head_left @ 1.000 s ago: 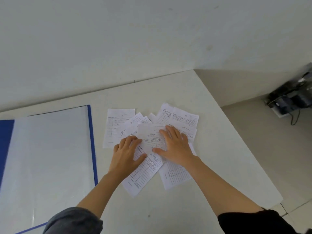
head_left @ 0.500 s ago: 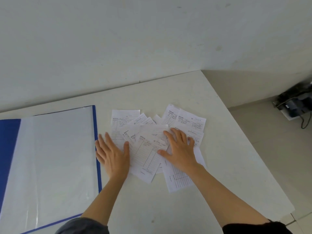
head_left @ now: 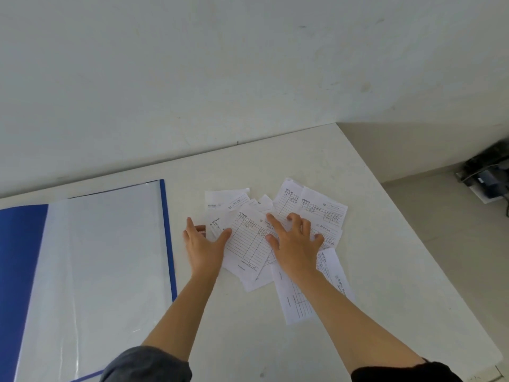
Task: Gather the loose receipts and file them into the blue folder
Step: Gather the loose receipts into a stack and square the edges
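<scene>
Several white printed receipts (head_left: 249, 245) lie fanned and overlapping on the white table (head_left: 385, 271). My left hand (head_left: 205, 249) rests flat at the pile's left edge, fingers together, thumb on the top sheet. My right hand (head_left: 296, 242) lies spread on top of the pile's middle, fingers apart, pressing the sheets down. The blue folder (head_left: 91, 271) lies open to the left, a clear plastic sleeve facing up, its blue edge just left of my left hand.
A white wall rises behind the table. The table's right edge runs diagonally, with the floor beyond it. Dark equipment with cables (head_left: 487, 172) sits on the floor at the far right.
My left hand slid from on top of the pile out to its left side and now pushes inward. The left-hand receipts have bunched closer. My right hand stays on the pile.
</scene>
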Action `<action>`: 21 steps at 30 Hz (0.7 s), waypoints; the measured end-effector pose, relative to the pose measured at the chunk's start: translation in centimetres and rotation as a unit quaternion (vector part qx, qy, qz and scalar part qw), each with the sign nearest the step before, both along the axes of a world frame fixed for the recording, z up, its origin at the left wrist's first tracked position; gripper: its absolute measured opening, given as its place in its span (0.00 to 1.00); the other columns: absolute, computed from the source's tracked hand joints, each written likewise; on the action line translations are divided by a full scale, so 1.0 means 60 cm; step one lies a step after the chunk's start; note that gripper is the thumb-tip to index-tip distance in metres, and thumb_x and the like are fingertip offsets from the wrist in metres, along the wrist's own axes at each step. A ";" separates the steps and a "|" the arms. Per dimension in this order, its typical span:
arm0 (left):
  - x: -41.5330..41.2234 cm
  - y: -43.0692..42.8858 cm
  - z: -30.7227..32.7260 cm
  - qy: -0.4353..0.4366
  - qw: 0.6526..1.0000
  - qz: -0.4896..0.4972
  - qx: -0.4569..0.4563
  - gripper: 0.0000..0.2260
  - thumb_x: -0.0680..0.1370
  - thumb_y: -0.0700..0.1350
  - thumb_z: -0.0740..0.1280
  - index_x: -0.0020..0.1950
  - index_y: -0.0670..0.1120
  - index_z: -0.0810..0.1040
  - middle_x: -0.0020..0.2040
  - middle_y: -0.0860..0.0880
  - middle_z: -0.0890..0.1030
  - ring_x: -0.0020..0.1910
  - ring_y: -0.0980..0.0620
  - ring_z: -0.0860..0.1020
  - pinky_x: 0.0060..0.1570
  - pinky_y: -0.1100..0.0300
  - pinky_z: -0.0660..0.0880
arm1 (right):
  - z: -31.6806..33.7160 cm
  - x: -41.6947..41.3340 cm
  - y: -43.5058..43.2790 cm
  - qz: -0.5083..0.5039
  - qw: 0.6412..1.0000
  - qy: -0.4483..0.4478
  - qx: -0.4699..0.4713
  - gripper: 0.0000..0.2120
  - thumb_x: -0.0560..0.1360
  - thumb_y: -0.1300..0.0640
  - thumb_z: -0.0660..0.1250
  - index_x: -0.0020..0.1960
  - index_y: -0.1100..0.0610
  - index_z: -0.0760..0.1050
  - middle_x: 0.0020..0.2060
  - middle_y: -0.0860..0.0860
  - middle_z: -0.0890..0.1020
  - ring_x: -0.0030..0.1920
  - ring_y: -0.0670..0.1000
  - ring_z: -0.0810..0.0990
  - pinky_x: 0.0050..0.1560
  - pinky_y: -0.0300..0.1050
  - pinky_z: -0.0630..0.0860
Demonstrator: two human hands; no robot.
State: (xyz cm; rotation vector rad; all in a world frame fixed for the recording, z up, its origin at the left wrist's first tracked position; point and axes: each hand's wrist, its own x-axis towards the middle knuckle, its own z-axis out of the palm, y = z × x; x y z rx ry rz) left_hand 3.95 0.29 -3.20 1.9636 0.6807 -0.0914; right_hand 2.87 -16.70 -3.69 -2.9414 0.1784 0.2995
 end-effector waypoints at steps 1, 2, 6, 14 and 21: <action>0.006 0.001 0.004 0.011 1.000 0.015 -0.018 0.42 0.69 0.47 0.74 0.75 0.46 0.51 0.62 0.45 0.69 0.57 0.45 0.72 0.54 0.48 0.74 | 0.000 0.000 0.000 0.000 1.000 0.003 -0.002 0.24 0.79 0.41 0.52 0.74 0.37 0.51 0.70 0.53 0.61 0.69 0.55 0.59 0.63 0.64 0.63; 0.012 0.003 0.007 0.019 0.999 0.023 -0.028 0.42 0.68 0.47 0.75 0.74 0.46 0.52 0.62 0.45 0.69 0.57 0.45 0.73 0.54 0.48 0.74 | 0.000 0.000 0.000 0.000 1.000 0.006 -0.004 0.24 0.79 0.41 0.51 0.74 0.37 0.51 0.70 0.53 0.60 0.69 0.55 0.59 0.63 0.64 0.63; 0.022 0.001 0.020 0.047 0.996 0.002 -0.075 0.37 0.66 0.43 0.76 0.69 0.47 0.60 0.54 0.47 0.74 0.49 0.46 0.76 0.46 0.52 0.76 | 0.003 0.006 0.007 -0.002 1.000 0.019 -0.007 0.24 0.80 0.41 0.50 0.74 0.36 0.49 0.70 0.54 0.59 0.69 0.56 0.58 0.63 0.66 0.63; 0.017 -0.010 0.020 0.047 0.996 -0.051 -0.050 0.30 0.67 0.38 0.75 0.63 0.46 0.64 0.61 0.43 0.75 0.46 0.47 0.75 0.40 0.54 0.76 | -0.007 -0.056 -0.012 -0.170 0.967 -0.186 0.044 0.26 0.75 0.48 0.65 0.70 0.48 0.63 0.69 0.54 0.68 0.68 0.54 0.64 0.61 0.65 0.64; 0.001 -0.004 0.017 0.022 0.994 -0.077 -0.070 0.27 0.69 0.39 0.74 0.62 0.48 0.63 0.62 0.43 0.75 0.49 0.46 0.75 0.42 0.51 0.77 | -0.052 -0.150 -0.006 -0.258 0.952 -0.166 0.029 0.21 0.66 0.57 0.75 0.56 0.59 0.74 0.60 0.58 0.76 0.59 0.55 0.67 0.49 0.58 0.73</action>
